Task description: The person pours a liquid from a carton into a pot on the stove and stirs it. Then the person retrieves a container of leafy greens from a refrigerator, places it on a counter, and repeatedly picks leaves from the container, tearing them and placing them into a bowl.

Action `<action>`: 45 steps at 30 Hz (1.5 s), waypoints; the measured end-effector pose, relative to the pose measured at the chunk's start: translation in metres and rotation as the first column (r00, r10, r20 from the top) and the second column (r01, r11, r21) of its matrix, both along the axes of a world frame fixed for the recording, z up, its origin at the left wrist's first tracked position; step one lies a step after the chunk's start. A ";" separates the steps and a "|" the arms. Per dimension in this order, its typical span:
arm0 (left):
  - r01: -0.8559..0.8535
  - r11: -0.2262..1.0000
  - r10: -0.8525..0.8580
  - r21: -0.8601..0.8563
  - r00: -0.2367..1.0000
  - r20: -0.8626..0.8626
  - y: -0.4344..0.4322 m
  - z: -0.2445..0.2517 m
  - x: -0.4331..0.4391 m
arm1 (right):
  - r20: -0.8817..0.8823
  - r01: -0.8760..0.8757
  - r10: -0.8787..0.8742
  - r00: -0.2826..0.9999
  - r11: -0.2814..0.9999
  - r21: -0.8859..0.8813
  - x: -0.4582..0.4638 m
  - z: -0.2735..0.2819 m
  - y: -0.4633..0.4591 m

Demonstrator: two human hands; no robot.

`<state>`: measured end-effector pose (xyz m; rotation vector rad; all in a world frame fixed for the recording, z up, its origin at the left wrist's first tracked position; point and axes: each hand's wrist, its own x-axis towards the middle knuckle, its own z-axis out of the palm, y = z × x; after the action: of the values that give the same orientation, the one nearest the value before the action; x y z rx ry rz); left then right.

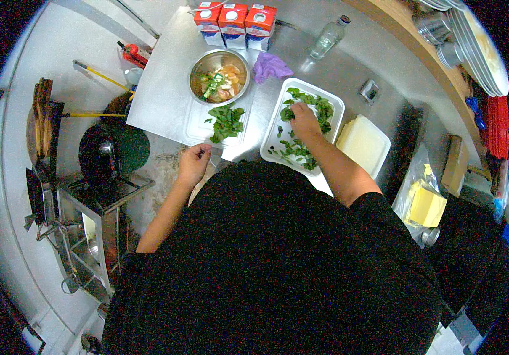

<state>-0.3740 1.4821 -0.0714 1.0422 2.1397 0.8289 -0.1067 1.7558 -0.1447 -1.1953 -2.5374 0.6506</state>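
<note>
My right hand [303, 120] reaches into a white plastic tray [263, 144] of green leaves [324, 108], its fingers closed on some of them. My left hand [194, 163] is at the near edge of the steel table, fingertips together around something small and dark that I cannot make out. Just beyond it, a heap of picked leaves [227, 124] lies on a clear plastic lid or tray [194, 128]. Behind that heap stands a steel bowl [191, 84] holding pale chopped pieces and some green ones [223, 84].
Three red and white cartons [234, 26] stand at the back. A purple cloth [271, 66] lies by the bowl, and a glass bottle [329, 37] is farther right. Beside the leaf tray sits a white lidded container [365, 144]. Stacked plates [481, 53] rest on a shelf at upper right.
</note>
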 end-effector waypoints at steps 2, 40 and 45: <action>-0.030 0.999 0.031 -0.039 0.999 0.014 0.000 0.008 0.003 | 0.097 -0.010 0.015 0.995 0.999 -0.049 -0.006 0.004 -0.002; -0.043 0.961 -0.153 0.273 0.741 0.654 0.113 0.113 0.013 | -0.244 -0.210 -0.212 0.946 0.169 -0.963 -0.073 0.186 -0.049; -0.244 0.959 0.020 0.147 0.572 0.820 0.099 0.099 -0.005 | -0.215 -0.189 -0.204 0.955 0.142 -0.972 -0.087 0.156 -0.051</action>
<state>-0.3793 1.5806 0.0273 0.4222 1.3205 1.3562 -0.1932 1.7050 0.0116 -1.1657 -1.5442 2.5777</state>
